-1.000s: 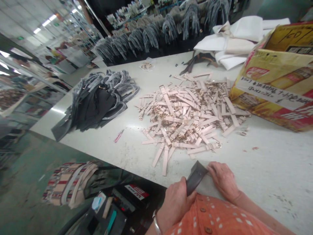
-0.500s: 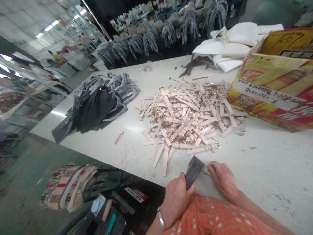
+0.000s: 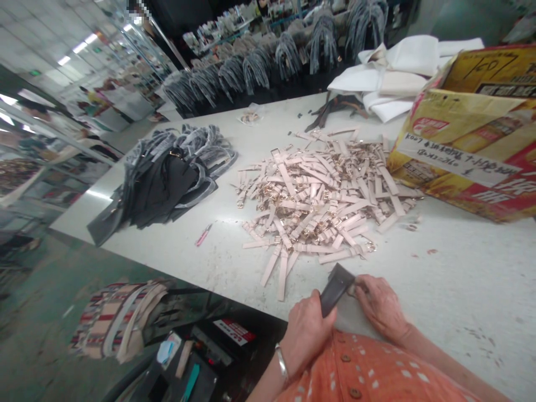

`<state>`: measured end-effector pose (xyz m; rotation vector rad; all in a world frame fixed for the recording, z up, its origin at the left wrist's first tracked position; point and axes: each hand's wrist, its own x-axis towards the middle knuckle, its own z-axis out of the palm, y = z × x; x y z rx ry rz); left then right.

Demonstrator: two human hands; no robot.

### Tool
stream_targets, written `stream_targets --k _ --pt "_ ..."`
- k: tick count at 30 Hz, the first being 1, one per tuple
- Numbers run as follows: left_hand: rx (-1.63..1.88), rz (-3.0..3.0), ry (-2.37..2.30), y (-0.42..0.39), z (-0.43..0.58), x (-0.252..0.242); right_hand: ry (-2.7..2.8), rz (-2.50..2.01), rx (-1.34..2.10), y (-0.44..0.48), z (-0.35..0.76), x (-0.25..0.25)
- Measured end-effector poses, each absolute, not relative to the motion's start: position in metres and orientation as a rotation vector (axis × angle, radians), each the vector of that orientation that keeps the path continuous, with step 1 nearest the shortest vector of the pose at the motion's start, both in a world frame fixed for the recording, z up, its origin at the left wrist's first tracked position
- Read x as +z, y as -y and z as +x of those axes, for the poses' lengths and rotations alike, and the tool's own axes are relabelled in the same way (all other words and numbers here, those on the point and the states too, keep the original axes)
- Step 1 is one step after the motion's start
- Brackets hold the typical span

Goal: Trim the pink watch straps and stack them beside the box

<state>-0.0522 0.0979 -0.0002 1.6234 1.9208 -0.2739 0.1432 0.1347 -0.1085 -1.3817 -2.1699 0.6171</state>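
My left hand is closed around a dark grey flat strip, which looks like a leather strap and sticks up from the fist at a tilt. Just to its right, my right hand has thumb and fingers pressed together close to the strip's edge. Whatever is between those fingertips is too small to make out. Both hands are at the near edge of the white table. Beyond them spreads a heap of pale pink buckle straps with gold-coloured buckles.
A pile of dark pieces with plastic-wrapped handles lies on the left. A yellow and red cardboard box stands at right, with white sheets behind it. A small pink-handled tool lies near the front edge. Below is a striped cloth-covered seat.
My left hand and the strip have shifted slightly right and up, and the strip leans a little more to the right. The right hand is almost in the same place.
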Motion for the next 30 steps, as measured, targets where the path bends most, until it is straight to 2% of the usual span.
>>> stream_targets --k 12,21,30 --pt "-0.388 1.611 -1.913 -0.078 -0.064 0.006 2.216 -1.226 0.666 -0.134 0.146 -0.105" --pt "-0.296 1.652 -1.928 -0.107 -0.052 0.000 2.196 -1.240 0.698 -0.133 0.148 -0.113" --pt "-0.318 1.572 -1.941 -0.088 -0.074 0.005 2.234 -1.257 0.678 -0.133 0.160 -0.104"
